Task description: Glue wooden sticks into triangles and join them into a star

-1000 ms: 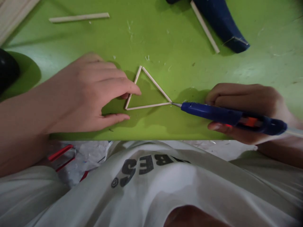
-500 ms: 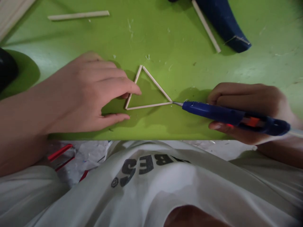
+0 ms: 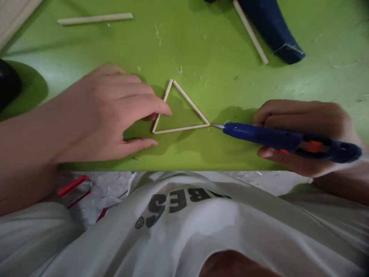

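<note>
Three thin wooden sticks lie as a triangle on the green table. My left hand (image 3: pixel 123 111) rests palm down at its left side, thumb apart, with the index finger across the left stick (image 3: pixel 167 91) and its tip inside the triangle. The slanting right stick (image 3: pixel 191 103) and the bottom stick (image 3: pixel 181 129) meet at the right corner. In my closed right hand (image 3: pixel 311 123) is a blue hot glue gun (image 3: pixel 262 135) with a red light glowing near the fingers. Its metal nozzle points left, its tip at or very near that right corner.
A loose wooden stick (image 3: pixel 95 19) lies at the upper left, another stick (image 3: pixel 250 31) beside a dark blue curved object (image 3: pixel 276 30) at the upper right. Pale wood (image 3: pixel 14 19) fills the top left corner, above a black rounded object (image 3: pixel 8 84). The green table's front edge (image 3: pixel 201 169) borders my shirt.
The glue gun has shifted slightly right, its rear end moving outward and a little up. My left hand and the triangle stay practically in place.
</note>
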`<state>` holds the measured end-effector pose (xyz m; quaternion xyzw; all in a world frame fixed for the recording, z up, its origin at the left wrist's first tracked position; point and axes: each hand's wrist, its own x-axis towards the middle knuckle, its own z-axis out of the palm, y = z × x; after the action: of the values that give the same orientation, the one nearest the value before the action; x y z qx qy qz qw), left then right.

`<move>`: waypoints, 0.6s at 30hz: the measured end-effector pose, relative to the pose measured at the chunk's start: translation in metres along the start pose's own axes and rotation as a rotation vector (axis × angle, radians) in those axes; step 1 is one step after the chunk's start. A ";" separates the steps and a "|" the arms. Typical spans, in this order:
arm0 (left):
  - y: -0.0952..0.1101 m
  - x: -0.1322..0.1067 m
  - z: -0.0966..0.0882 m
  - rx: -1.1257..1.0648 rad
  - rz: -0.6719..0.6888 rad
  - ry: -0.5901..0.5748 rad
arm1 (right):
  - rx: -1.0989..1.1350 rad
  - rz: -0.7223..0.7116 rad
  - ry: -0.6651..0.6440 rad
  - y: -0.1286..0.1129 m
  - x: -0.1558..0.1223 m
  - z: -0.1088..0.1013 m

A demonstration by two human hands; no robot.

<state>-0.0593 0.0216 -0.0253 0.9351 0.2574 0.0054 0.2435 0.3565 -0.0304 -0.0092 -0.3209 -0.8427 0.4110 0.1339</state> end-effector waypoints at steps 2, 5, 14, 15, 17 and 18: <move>0.000 0.000 0.000 0.006 -0.005 -0.006 | -0.003 -0.005 -0.014 0.002 0.000 -0.001; 0.000 0.001 -0.001 0.011 -0.009 -0.015 | 0.009 -0.001 -0.015 0.002 0.000 -0.002; 0.005 -0.001 0.000 0.019 -0.058 -0.025 | 0.047 0.082 0.016 -0.002 -0.004 -0.003; 0.005 -0.001 -0.001 0.023 -0.076 -0.037 | 0.065 0.098 0.017 -0.001 -0.005 -0.004; 0.005 -0.001 -0.001 0.031 -0.080 -0.046 | 0.099 0.132 0.014 0.000 -0.005 -0.007; 0.004 -0.001 -0.001 0.031 -0.072 -0.046 | 0.113 0.140 0.005 0.002 -0.005 -0.009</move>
<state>-0.0579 0.0183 -0.0224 0.9287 0.2855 -0.0288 0.2350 0.3650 -0.0272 -0.0048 -0.3720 -0.7933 0.4655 0.1247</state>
